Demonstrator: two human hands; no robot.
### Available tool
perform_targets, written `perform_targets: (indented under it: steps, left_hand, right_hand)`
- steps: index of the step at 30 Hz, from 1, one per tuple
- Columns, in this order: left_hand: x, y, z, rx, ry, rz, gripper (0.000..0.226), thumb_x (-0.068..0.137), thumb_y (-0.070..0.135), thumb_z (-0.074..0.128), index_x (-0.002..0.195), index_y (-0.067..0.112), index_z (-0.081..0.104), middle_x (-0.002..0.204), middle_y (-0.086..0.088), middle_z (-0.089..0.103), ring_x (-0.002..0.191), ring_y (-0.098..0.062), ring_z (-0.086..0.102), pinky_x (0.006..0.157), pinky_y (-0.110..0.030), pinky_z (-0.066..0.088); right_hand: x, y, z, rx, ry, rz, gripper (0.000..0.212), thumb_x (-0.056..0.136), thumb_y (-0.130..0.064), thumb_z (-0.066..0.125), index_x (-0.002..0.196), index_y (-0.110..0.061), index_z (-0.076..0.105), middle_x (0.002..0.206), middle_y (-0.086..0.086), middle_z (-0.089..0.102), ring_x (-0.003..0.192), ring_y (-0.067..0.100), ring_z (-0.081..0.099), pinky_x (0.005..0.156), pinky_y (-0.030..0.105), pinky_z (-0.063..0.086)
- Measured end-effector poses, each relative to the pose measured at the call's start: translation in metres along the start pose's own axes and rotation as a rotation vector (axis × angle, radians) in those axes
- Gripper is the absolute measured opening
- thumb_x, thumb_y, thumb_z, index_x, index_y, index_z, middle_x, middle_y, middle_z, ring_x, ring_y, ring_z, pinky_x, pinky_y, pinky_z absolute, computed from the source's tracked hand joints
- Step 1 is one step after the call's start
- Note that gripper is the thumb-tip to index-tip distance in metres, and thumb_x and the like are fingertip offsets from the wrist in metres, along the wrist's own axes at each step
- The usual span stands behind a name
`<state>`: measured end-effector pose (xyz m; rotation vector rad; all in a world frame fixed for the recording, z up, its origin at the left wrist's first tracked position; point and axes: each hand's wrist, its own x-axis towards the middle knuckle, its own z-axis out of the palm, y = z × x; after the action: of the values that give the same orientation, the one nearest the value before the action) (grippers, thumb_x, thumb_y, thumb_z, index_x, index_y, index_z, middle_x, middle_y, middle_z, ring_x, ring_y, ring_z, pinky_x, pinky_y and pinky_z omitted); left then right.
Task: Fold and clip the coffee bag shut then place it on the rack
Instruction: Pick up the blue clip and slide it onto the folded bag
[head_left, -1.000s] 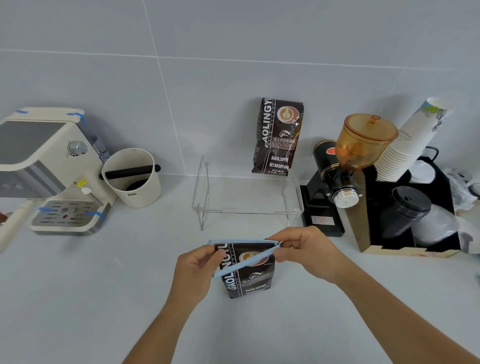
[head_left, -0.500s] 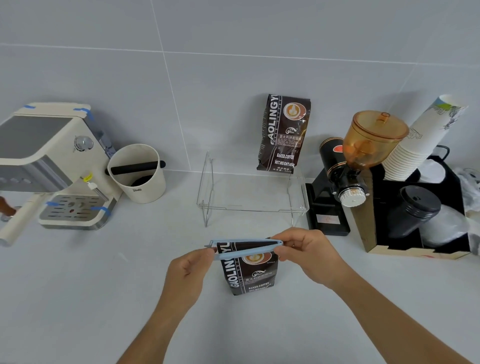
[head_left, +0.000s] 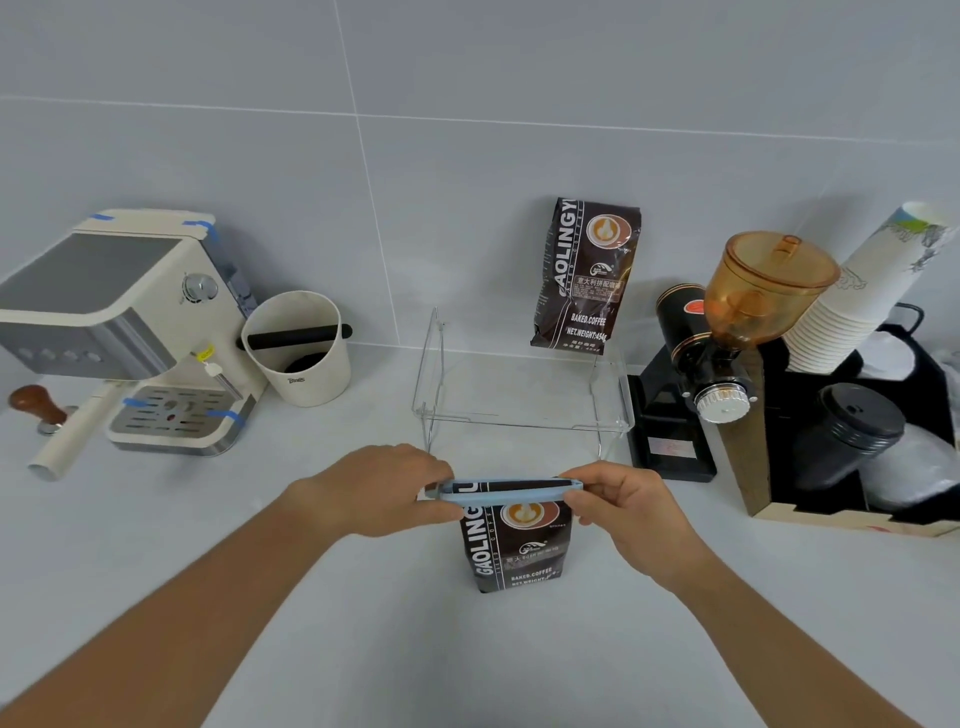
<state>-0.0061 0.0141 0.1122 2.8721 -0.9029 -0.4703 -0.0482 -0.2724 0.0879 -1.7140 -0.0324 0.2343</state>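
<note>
Since earlier I see the clip (head_left: 511, 491) nearly closed, both my left hand (head_left: 382, 491) and right hand (head_left: 621, 506) pinching its ends over the folded bag (head_left: 517, 545); rack (head_left: 519, 410) placement remains

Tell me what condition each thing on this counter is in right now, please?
Coffee bag: upright on the counter, top folded down.
Blue clip: across the folded top, looks nearly closed.
Left hand: pinching the clip's left end.
Right hand: pinching the clip's right end.
Clear rack: bare in front, second coffee bag standing at its back.
Grinder hopper: lid on.
Paper cups: stacked, leaning.
</note>
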Motion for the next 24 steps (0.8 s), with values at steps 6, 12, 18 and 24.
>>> perform_targets:
  steps: [6,12,18,24]
  left_hand:
    - [0.003,-0.005,-0.008,-0.005,-0.076,0.055,0.032,0.093,0.057,0.045,0.076,0.030,0.047,0.069,0.011,0.046,0.070,-0.011,0.044,0.062,-0.030,0.039]
    - [0.004,0.000,-0.004,-0.055,-0.037,0.051,0.034,0.095,0.050,0.048,0.071,0.026,0.046,0.063,0.011,0.042,0.065,-0.013,0.043,0.062,-0.035,0.043]
    - [0.003,-0.001,-0.002,-0.096,0.024,0.076,0.037,0.095,0.044,0.051,0.066,0.022,0.047,0.054,0.007,0.043,0.049,-0.008,0.039,0.052,-0.030,0.036]
    - [0.002,-0.005,0.013,-0.279,0.109,0.023,0.032,0.091,0.048,0.055,0.070,0.023,0.054,0.059,0.003,0.052,0.051,-0.010,0.043,0.051,-0.026,0.034]
  right_hand:
    - [0.003,-0.005,-0.005,-0.358,-0.020,-0.127,0.018,0.085,-0.013,0.073,0.089,-0.031,0.073,0.080,0.001,0.072,0.077,0.015,0.065,0.070,0.020,0.055]
    - [0.004,-0.011,-0.008,-0.677,-0.029,-0.346,0.009,0.084,-0.020,0.073,0.093,-0.018,0.072,0.072,-0.014,0.061,0.078,0.010,0.058,0.064,0.014,0.047]
    - [0.002,-0.007,-0.005,-0.668,-0.002,-0.416,0.010,0.084,-0.019,0.074,0.093,-0.017,0.071,0.071,-0.020,0.058,0.080,0.007,0.058,0.063,0.003,0.043]
    - [0.006,-0.002,-0.011,-0.568,0.000,-0.302,0.019,0.082,-0.019,0.076,0.101,-0.018,0.074,0.079,-0.016,0.065,0.078,0.006,0.061,0.065,0.008,0.049]
